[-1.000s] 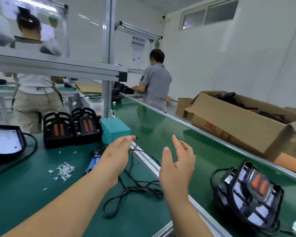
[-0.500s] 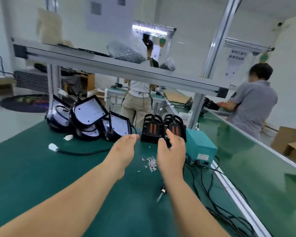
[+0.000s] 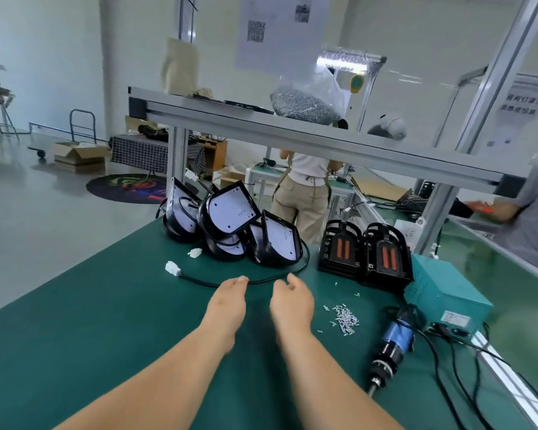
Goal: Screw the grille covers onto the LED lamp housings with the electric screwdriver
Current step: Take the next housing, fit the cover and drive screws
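Several black LED lamp housings (image 3: 230, 225) with white inner plates lean in a heap at the far middle of the green bench. Two stacks of black grille covers (image 3: 365, 252) with orange strips stand to their right. A small heap of silver screws (image 3: 343, 318) lies right of my hands. The blue-and-black electric screwdriver (image 3: 390, 346) lies on the bench at the right, tip toward me. My left hand (image 3: 227, 302) and right hand (image 3: 291, 302) hover side by side over the mat, both empty with fingers loosely apart, just short of a black cable (image 3: 261, 280).
A teal power box (image 3: 441, 293) sits at the right with cables running off it. White connectors (image 3: 173, 268) lie left of the housings. An aluminium shelf (image 3: 292, 131) carrying a bag of screws (image 3: 305, 100) crosses overhead. Two people work behind and to the right.
My view has swung left from the conveyor to the bench. Both hands have moved left with it and lowered toward the lamp housings, still empty.
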A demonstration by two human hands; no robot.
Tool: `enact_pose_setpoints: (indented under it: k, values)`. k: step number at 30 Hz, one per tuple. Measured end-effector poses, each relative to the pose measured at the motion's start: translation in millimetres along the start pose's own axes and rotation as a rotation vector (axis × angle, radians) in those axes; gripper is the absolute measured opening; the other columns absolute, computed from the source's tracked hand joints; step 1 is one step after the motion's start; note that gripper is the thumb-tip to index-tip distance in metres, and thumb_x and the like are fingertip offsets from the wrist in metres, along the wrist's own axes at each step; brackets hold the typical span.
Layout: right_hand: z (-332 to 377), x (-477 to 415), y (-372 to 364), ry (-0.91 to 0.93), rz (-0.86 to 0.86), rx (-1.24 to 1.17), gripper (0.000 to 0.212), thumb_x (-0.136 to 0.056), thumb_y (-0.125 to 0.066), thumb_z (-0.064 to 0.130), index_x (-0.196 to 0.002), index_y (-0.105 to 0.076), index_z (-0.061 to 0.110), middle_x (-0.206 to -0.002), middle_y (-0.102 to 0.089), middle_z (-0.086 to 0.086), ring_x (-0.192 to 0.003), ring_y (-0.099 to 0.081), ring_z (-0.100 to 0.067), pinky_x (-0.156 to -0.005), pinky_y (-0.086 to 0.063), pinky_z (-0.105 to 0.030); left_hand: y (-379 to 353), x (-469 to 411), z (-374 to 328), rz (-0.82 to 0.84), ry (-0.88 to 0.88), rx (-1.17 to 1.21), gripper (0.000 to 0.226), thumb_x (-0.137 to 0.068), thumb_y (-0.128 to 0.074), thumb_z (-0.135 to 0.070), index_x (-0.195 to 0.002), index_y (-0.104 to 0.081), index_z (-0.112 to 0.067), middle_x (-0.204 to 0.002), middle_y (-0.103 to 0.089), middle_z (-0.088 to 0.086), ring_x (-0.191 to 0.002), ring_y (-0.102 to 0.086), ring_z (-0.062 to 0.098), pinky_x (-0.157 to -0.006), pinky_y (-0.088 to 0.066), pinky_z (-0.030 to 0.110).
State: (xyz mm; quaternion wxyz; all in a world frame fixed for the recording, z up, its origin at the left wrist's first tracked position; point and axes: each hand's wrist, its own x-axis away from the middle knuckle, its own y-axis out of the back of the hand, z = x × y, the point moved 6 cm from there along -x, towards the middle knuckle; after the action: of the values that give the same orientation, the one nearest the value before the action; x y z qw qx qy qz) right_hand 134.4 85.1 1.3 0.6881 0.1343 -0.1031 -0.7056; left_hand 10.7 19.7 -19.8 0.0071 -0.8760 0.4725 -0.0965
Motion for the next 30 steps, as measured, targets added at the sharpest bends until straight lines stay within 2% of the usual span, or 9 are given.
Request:
enact_pose_setpoints:
  k: [5,9,11,14,17,20,23,25,30]
  values:
    - [-14.0,-15.0,-25.3,0.01,-0.012,0.089,0.052,-0.096,-0.047,0.016,-0.147,-0.045,0.008,-0.127,-0.06,-0.016,-0.116,-0.055,-0.024,-0.091,-0.039,-0.027,-9.9,-21.5,4.6,0.034,-0.036,0.021,0.014,-0.102,-0.048,-0.033,-0.112,-0.057,-0.03,-0.119,-0.058,-0.012,-0.114,-0.052,0.012,-0.109,-0.041,0.036]
    - [-11.4,-39.2,-24.5,0.046,-0.069,0.167,0.05,-0.097,-0.049,0.02,-0.146,-0.043,0.009,-0.134,-0.052,-0.014,-0.121,-0.05,-0.023,-0.089,-0.034,-0.025,-11.3,-36.3,1.5,0.052,-0.046,0.091,0.014,-0.103,-0.047,-0.032,-0.112,-0.056,-0.027,-0.116,-0.054,-0.01,-0.097,-0.053,0.001,-0.099,-0.049,0.035]
    - [-10.4,-48.3,-27.5,0.083,-0.082,0.203,0.05,-0.098,-0.05,0.02,-0.146,-0.044,0.009,-0.139,-0.046,-0.014,-0.121,-0.052,-0.025,-0.094,-0.036,-0.026,-11.1,-36.9,3.3,0.094,-0.024,0.177,0.013,-0.104,-0.047,-0.03,-0.112,-0.057,-0.026,-0.124,-0.054,-0.008,-0.104,-0.053,0.001,-0.094,-0.048,0.031]
    - [-6.2,-57.9,-38.4,0.19,-0.046,0.272,0.054,-0.099,-0.051,0.021,-0.15,-0.038,0.01,-0.146,-0.037,-0.01,-0.118,-0.055,-0.025,-0.092,-0.035,-0.022,-8.3,-37.6,6.8,0.156,0.022,0.307,0.014,-0.104,-0.049,-0.027,-0.111,-0.061,-0.025,-0.127,-0.055,-0.007,-0.123,-0.049,0.009,-0.099,-0.044,0.032]
    - [-4.4,-70.9,-45.9,0.237,-0.005,0.314,0.059,-0.1,-0.049,0.021,-0.155,-0.029,0.012,-0.159,-0.023,-0.006,-0.127,-0.052,-0.027,-0.109,-0.035,-0.029,-6.8,-44.5,10.4,0.191,0.073,0.377,0.015,-0.104,-0.049,-0.024,-0.112,-0.062,-0.021,-0.128,-0.055,-0.003,-0.128,-0.046,0.014,-0.1,-0.044,0.035]
    - [-4.5,-85.1,-50.8,0.252,0.024,0.368,0.059,-0.101,-0.047,0.021,-0.156,-0.025,0.015,-0.164,-0.018,-0.004,-0.133,-0.047,-0.029,-0.112,-0.032,-0.033,-9.1,-47.9,11.6,0.223,0.096,0.375,0.016,-0.104,-0.049,-0.022,-0.113,-0.062,-0.018,-0.127,-0.057,-0.002,-0.129,-0.047,0.015,-0.1,-0.044,0.035]
    - [-6.1,-94.5,-56.0,0.252,0.036,0.407,0.057,-0.102,-0.045,0.023,-0.156,-0.025,0.015,-0.162,-0.021,-0.006,-0.14,-0.037,-0.027,-0.111,-0.03,-0.033,-10.2,-51.1,14.5,0.221,0.108,0.36,0.016,-0.104,-0.049,-0.022,-0.113,-0.062,-0.018,-0.121,-0.059,-0.004,-0.129,-0.048,0.015,-0.099,-0.045,0.035]
    - [-6.0,-95.7,-57.0,0.263,0.02,0.426,0.055,-0.103,-0.044,0.023,-0.154,-0.028,0.014,-0.157,-0.027,-0.007,-0.135,-0.042,-0.029,-0.105,-0.035,-0.034,-11.0,-51.9,14.8,0.224,0.105,0.356,0.022,-0.104,-0.048,-0.022,-0.121,-0.06,-0.015,-0.127,-0.058,-0.002,-0.13,-0.048,0.016,-0.1,-0.045,0.035]
    - [-7.3,-93.7,-50.9,0.29,-0.076,0.371,0.036,-0.102,-0.05,0.02,-0.136,-0.054,0.009,-0.139,-0.044,-0.01,-0.118,-0.052,-0.029,-0.09,-0.035,-0.028,-11.9,-50.8,13.6,0.242,0.12,0.357,0.034,-0.104,-0.05,-0.026,-0.134,-0.055,-0.01,-0.13,-0.056,0.002,-0.127,-0.05,0.019,-0.101,-0.044,0.035]
